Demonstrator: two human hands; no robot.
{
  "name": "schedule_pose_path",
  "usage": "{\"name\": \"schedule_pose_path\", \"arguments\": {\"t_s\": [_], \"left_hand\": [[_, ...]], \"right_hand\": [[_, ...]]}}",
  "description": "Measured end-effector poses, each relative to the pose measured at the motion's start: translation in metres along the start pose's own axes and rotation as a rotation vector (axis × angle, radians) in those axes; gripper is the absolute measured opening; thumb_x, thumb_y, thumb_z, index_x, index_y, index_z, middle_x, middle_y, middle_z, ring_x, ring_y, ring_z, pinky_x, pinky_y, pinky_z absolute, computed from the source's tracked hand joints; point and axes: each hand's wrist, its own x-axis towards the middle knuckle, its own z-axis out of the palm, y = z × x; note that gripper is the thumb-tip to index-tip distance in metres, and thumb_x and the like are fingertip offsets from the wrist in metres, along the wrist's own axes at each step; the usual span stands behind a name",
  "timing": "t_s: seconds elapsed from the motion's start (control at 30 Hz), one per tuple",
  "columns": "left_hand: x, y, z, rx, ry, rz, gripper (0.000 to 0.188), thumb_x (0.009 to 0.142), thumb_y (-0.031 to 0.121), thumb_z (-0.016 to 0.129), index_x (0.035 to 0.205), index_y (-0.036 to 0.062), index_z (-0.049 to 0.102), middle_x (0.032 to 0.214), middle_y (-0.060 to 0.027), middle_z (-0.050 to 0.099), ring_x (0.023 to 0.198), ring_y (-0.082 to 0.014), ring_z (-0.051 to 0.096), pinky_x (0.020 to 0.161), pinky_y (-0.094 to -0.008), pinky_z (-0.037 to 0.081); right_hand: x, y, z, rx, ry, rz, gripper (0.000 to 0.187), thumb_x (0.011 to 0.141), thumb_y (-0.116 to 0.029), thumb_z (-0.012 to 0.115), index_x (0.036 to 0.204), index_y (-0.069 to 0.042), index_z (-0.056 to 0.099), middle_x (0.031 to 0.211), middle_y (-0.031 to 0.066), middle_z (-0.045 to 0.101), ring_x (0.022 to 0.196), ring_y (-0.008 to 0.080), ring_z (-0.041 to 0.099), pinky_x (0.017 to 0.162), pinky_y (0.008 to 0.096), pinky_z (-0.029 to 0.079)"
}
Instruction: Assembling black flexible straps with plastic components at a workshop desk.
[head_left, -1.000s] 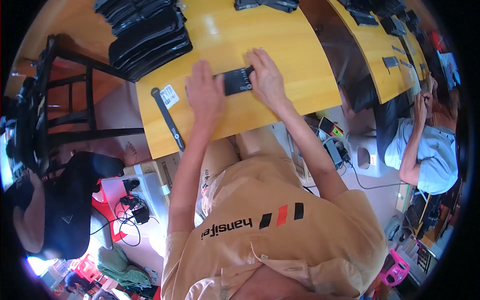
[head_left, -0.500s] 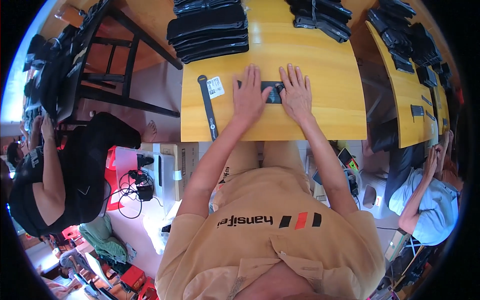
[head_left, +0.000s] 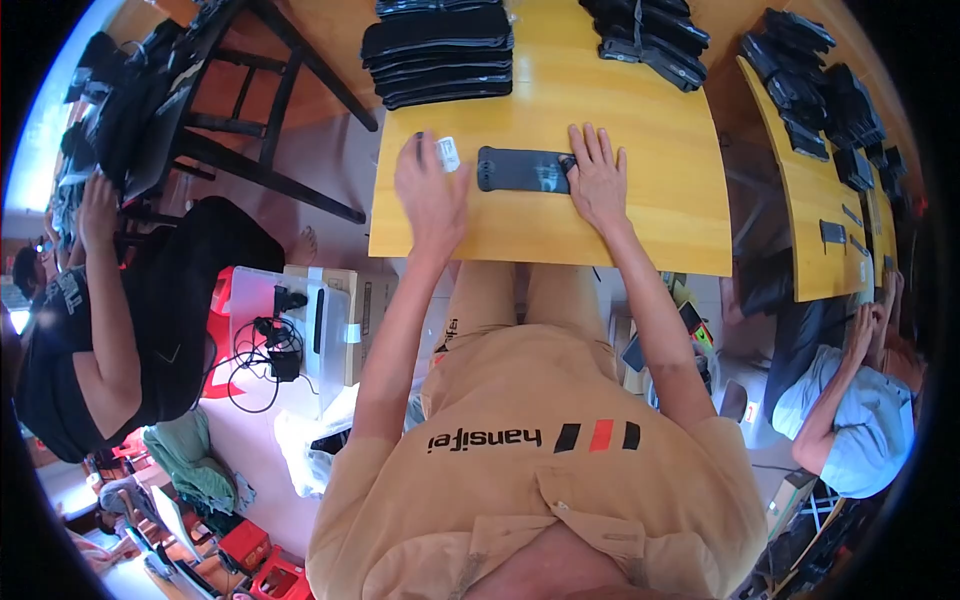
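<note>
A flat black rectangular piece point(head_left: 515, 169) with a greyish print lies lengthwise across the yellow table. My right hand point(head_left: 601, 185) rests flat at its right end, fingers spread and the thumb side touching it; a small dark bit shows by the thumb. To the left, my left hand point(head_left: 432, 195) hovers over or touches a thin black strip point(head_left: 420, 148), thumb apart from the fingers. Most of that strip is hidden beneath the hand. Beside the fingers sits a small white printed label point(head_left: 448, 154).
Stacks of folded black items point(head_left: 437, 60) stand at the table's far left, and a tied black bundle point(head_left: 650, 45) at its far right. Another yellow table point(head_left: 790, 235) is to the right. People sit on both sides. A clear plastic box with cables point(head_left: 285, 345) is lower left.
My left hand has left the black rectangular piece and moved left onto the strip, uncovering the piece's left end. My right hand stays on its right end. The view has shifted slightly.
</note>
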Motion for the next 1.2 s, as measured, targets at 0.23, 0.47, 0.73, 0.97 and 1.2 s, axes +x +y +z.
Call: {"name": "schedule_pose_path", "arguments": {"t_s": [0.23,0.47,0.73,0.97,1.2], "left_hand": [[-0.077,-0.020,-0.028,0.021,-0.078,-0.337,0.042,0.073,0.010,0.062,0.109,-0.0048,0.046,0.100,-0.0214,0.046,0.094,-0.0372,0.044,0.078,-0.0439,0.040],[-0.087,-0.030,-0.016,-0.121,0.141,-0.371,0.021,0.071,-0.001,0.060,0.091,-0.0035,0.055,0.075,-0.0137,0.057,0.071,-0.0273,0.057,0.063,-0.0353,0.046],[-0.068,-0.002,-0.076,-1.317,-0.136,-0.852,0.011,0.073,0.006,0.066,0.083,0.0066,0.062,0.065,0.0040,0.057,0.052,-0.0018,0.047,0.043,-0.0166,0.031],[-0.068,0.003,-0.062,-1.602,-0.237,-0.945,0.014,0.077,0.007,0.066,0.089,0.0047,0.059,0.072,-0.0009,0.062,0.058,-0.0053,0.056,0.048,-0.0170,0.042],[-0.070,0.011,-0.076,-1.739,-0.262,-0.939,0.011,0.081,0.005,0.061,0.091,0.0028,0.059,0.076,-0.0043,0.063,0.062,-0.0085,0.059,0.054,-0.0192,0.048]], "right_hand": [[0.001,0.003,-0.001,-0.018,-0.083,0.041,0.055,0.086,-0.022,0.041,0.139,-0.015,0.026,0.143,0.0095,0.026,0.134,0.0255,0.019,0.105,0.0516,0.016],[-0.005,0.006,-0.009,0.181,0.096,0.040,0.050,0.081,-0.008,0.044,0.131,-0.010,0.037,0.135,0.0152,0.035,0.129,0.0305,0.027,0.104,0.0490,0.020],[-0.056,-0.083,-0.102,0.887,0.042,-0.237,0.035,0.067,0.001,0.059,0.102,-0.001,0.057,0.104,0.0157,0.052,0.097,0.0307,0.052,0.084,0.0366,0.043],[-0.066,-0.132,-0.092,0.820,0.178,-0.572,0.033,0.056,0.003,0.066,0.088,-0.004,0.061,0.095,0.0085,0.056,0.079,0.0252,0.057,0.063,0.0318,0.048],[-0.065,-0.122,-0.101,0.785,0.189,-0.565,0.025,0.058,0.001,0.064,0.083,-0.002,0.060,0.087,0.0087,0.057,0.075,0.0243,0.056,0.062,0.0321,0.049]]}}
